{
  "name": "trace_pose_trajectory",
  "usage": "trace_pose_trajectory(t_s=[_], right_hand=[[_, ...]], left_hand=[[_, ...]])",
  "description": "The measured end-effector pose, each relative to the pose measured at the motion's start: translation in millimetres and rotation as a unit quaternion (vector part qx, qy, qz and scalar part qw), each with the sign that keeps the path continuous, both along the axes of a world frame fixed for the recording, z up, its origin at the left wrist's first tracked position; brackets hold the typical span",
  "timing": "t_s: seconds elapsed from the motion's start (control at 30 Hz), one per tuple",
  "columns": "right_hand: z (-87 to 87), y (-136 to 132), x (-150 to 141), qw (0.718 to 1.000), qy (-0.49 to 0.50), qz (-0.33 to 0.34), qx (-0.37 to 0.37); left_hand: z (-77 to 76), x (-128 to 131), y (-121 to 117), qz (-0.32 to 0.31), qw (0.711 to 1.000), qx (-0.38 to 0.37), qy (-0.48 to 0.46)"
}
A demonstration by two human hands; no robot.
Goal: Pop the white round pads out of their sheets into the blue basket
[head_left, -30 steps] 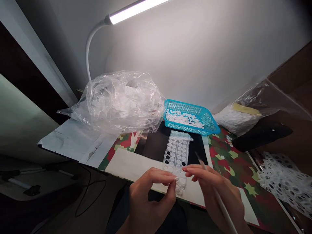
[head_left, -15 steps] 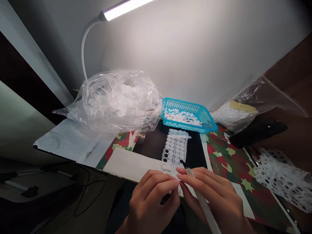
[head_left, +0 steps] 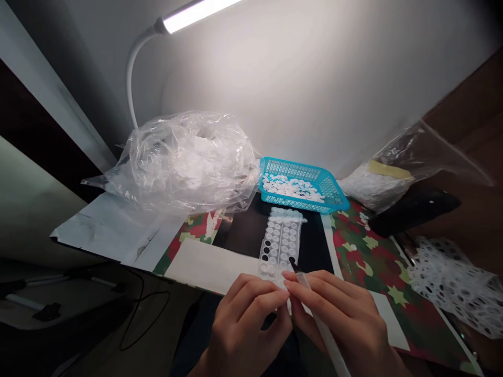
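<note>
My left hand [head_left: 251,319] is closed in a pinch at the front edge of the table. A small white disc [head_left: 281,285] is at its fingertips, mostly hidden now. Fingertips of my right hand [head_left: 338,309] meet them there. That hand also grips a slim pen-like tool [head_left: 324,332] with a whitish handle and a dark pointed tip, slanting across the fingers. Just beyond both hands lies a translucent sheet [head_left: 280,238] with rows of round white pieces. Several of its round places look black. The sheet's near end is hidden by my hands.
A blue basket [head_left: 334,201] of small white discs stands behind the sheet. A large clear plastic bag [head_left: 184,162] sits left, under a lamp [head_left: 131,78]. At right are another bag [head_left: 369,188], a black object [head_left: 414,212] and a pile of perforated white strips [head_left: 456,285].
My right hand has moved left and closed in on my left fingertips, bringing the tool with it. The white disc between the fingers is now largely covered. The view has shifted slightly.
</note>
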State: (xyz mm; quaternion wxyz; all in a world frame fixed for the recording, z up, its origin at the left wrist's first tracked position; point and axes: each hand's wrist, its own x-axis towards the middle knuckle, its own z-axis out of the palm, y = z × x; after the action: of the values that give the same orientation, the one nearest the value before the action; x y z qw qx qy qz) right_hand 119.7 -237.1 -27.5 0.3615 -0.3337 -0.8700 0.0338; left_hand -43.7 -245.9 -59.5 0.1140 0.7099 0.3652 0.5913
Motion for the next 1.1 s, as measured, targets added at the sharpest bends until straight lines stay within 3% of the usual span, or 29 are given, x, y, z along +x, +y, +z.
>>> trace_pose_trajectory(t_s=[0.13, 0.3, 0.5, 0.83, 1.1], right_hand=[[-1.8, 2, 2, 1.0, 0.0, -0.014, 0.009], [0.0, 6, 12, 0.995, -0.001, -0.089, 0.043], [5.5, 3, 13, 0.998, 0.024, -0.051, -0.012], [8.1, -1, 9, 0.995, 0.078, -0.055, -0.016], [9.2, -6, 7, 0.992, 0.071, -0.008, -0.1]], left_hand=[[-1.8, 0, -2, -0.006, 1.0, -0.005, -0.003], [-5.6, -3, -3, -0.037, 0.998, -0.034, -0.029], [-11.4, -6, -4, -0.062, 0.984, -0.121, -0.116], [-10.1, -7, -3, -0.078, 0.985, -0.092, -0.125], [-10.7, -8, -3, -0.098, 0.987, -0.055, -0.118]])
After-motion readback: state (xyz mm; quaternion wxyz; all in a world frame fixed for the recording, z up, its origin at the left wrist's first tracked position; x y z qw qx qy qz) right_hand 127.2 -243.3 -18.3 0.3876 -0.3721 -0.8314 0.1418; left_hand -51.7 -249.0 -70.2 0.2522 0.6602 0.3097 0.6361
